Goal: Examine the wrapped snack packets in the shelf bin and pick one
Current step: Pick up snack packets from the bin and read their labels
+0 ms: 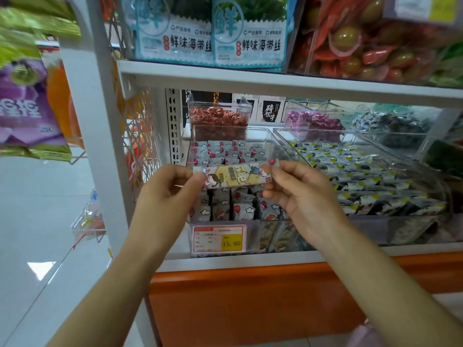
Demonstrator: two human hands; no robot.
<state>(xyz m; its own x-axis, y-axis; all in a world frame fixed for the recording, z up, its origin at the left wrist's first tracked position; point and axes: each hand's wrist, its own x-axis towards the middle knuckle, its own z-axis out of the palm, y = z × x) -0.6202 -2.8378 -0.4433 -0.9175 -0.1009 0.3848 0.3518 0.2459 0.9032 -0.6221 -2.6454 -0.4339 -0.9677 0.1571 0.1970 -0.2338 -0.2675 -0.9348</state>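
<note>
While each grip pinches one packet [236, 174] end | left hand [167, 194], right hand [300, 194] | keep label level, above bin [253, 229]

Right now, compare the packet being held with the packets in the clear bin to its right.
The held packet has cream and yellow print with red balloons; the right bin packets show black with yellow corners. The held packet is pinched at its ends by left hand and right hand; the others lie stacked. Both are long cartoon-printed wrappers.
</note>
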